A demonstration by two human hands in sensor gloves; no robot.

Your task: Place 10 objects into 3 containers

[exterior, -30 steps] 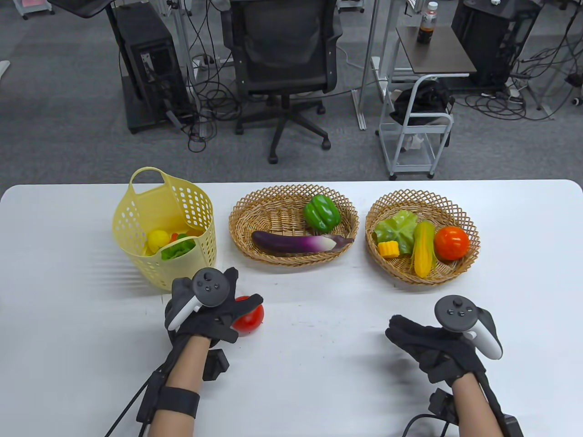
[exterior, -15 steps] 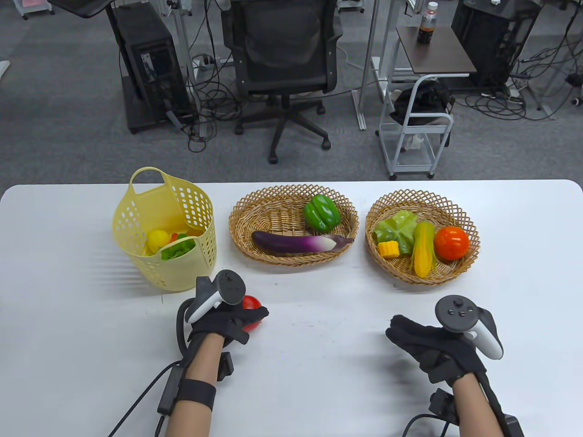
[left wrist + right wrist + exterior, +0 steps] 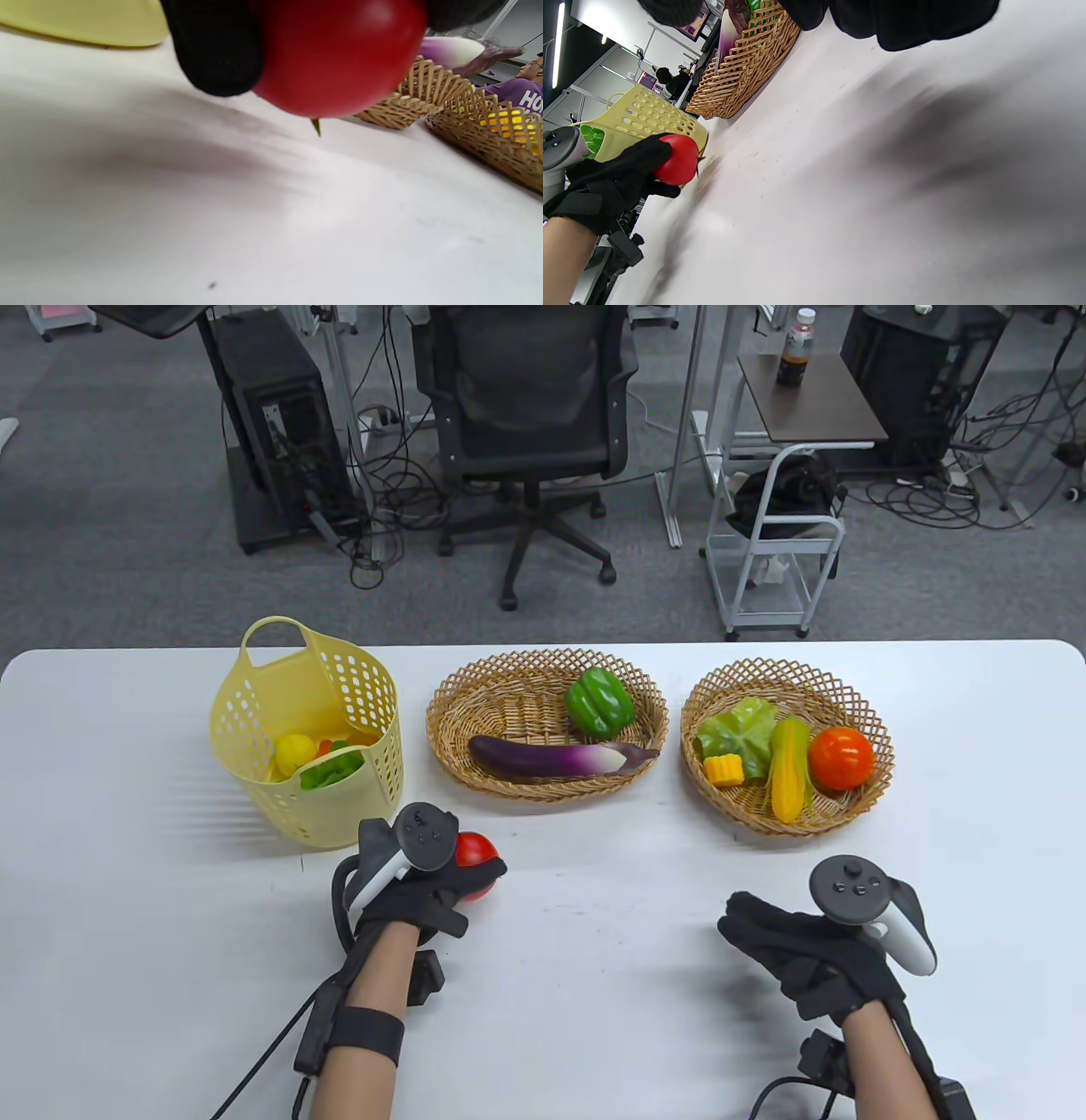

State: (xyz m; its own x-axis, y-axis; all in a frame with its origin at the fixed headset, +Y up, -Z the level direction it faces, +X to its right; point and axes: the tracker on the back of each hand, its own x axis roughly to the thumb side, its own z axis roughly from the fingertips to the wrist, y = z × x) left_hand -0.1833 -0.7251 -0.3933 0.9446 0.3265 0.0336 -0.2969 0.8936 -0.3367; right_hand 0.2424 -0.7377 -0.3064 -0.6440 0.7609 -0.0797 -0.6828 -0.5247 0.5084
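Observation:
My left hand grips a red tomato and holds it just above the white table, in front of the yellow plastic basket. The tomato fills the top of the left wrist view and shows in the right wrist view. The middle wicker basket holds a green pepper and an eggplant. The right wicker basket holds lettuce, corn, a corn piece and a tomato. My right hand rests on the table, holding nothing.
The yellow basket holds a lemon and green and orange pieces. Behind the table stand an office chair, a white cart and computer towers.
My left hand closed on the red tomato, lifted it off the table and moved it up and slightly right toward the baskets. The right hand has not moved.

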